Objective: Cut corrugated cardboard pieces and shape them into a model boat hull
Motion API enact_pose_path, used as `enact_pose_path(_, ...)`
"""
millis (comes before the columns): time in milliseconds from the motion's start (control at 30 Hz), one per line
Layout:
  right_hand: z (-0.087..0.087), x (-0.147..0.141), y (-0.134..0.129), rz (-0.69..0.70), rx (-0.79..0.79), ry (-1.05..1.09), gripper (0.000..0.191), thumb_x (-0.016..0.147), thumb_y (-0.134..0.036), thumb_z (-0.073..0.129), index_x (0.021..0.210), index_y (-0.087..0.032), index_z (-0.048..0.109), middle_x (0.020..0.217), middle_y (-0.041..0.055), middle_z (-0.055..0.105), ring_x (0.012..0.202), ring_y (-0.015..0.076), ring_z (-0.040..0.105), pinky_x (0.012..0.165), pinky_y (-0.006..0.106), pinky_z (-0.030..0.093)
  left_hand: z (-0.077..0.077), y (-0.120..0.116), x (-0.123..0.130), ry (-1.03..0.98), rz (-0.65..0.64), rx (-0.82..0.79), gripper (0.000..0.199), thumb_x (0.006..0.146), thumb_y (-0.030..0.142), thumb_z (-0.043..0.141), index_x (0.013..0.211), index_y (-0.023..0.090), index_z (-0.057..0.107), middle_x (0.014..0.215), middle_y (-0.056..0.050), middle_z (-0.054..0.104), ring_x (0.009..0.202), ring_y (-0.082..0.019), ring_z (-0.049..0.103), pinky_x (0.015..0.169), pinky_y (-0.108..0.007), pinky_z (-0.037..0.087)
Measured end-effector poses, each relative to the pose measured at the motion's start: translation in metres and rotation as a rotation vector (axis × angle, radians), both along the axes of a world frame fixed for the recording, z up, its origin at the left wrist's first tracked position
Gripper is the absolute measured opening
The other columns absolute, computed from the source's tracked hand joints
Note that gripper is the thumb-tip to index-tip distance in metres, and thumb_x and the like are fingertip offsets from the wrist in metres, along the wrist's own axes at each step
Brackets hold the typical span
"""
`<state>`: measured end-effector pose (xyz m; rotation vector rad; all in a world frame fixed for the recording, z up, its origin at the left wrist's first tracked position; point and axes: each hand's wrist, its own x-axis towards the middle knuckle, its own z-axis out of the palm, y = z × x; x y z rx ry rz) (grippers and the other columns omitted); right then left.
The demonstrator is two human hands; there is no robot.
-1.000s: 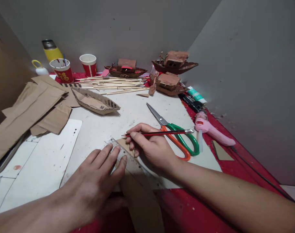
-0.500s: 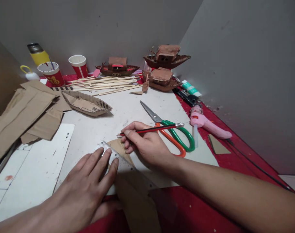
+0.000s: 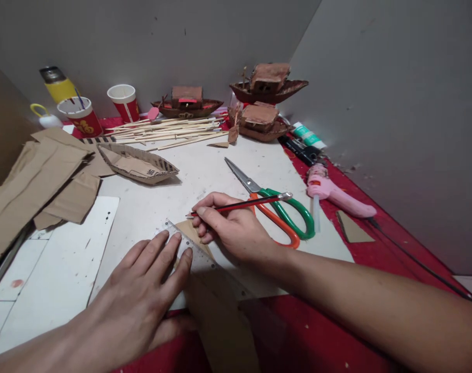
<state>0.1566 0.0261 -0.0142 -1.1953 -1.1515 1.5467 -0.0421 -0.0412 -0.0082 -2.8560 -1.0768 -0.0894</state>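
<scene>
My left hand [image 3: 150,285] lies over a clear plastic ruler [image 3: 199,253], fingers spread and pressing it down; the thumb is lower, partly covered. Under the ruler is a brown cardboard strip [image 3: 224,326] that runs toward me past the white board's edge. My right hand [image 3: 231,225] pinches a red-and-black pencil [image 3: 251,203] near its point. The tip is just beyond the ruler's far end, close to the cardboard's upper edge; whether it touches anything I cannot tell. Scissors [image 3: 241,176] with green and orange handles lie behind the right hand.
A cardboard boat hull [image 3: 138,165] stands on the white board [image 3: 197,176], left of centre. Cardboard scraps [image 3: 37,166] are piled at left. Behind are wooden sticks [image 3: 173,129], painted model boats [image 3: 269,85] and paper cups [image 3: 123,101]. A pink glue gun [image 3: 337,194] lies right.
The view has shifted slightly. Both hands, the ruler and the pencil keep nearly the same places, with the pencil still in my right hand.
</scene>
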Motion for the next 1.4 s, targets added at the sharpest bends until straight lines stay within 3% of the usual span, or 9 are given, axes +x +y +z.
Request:
enact_pose_path(1233,0.0054,0.0053,0.0032,0.051,-0.017,0.012,0.013,0.084,-0.03,0.06,0.08,-0.017,0.059,0.072,0.0018,0.063,0.06,0.0105,0.059,0.051,0.021,0.052,0.0025,0.0007,0.003,0.036,0.011,-0.018,0.074,0.084,0.063,0.055,0.14,0.015,0.046,0.146,-0.02,0.046,0.134,-0.04,0.04,0.1,-0.051,0.035)
enact_pose_path(1400,0.0082,0.0037,-0.0012,0.017,-0.053,0.013,0.012,0.081,-0.028,0.06,0.075,-0.019,0.057,0.066,-0.0007,0.061,0.049,0.0089,0.051,0.041,0.02,0.043,0.0008,0.0006,0.0023,0.004,0.012,-0.014,0.071,0.086,0.064,0.051,0.139,0.017,0.048,0.145,-0.019,0.048,0.133,-0.039,0.041,0.099,-0.05,0.036)
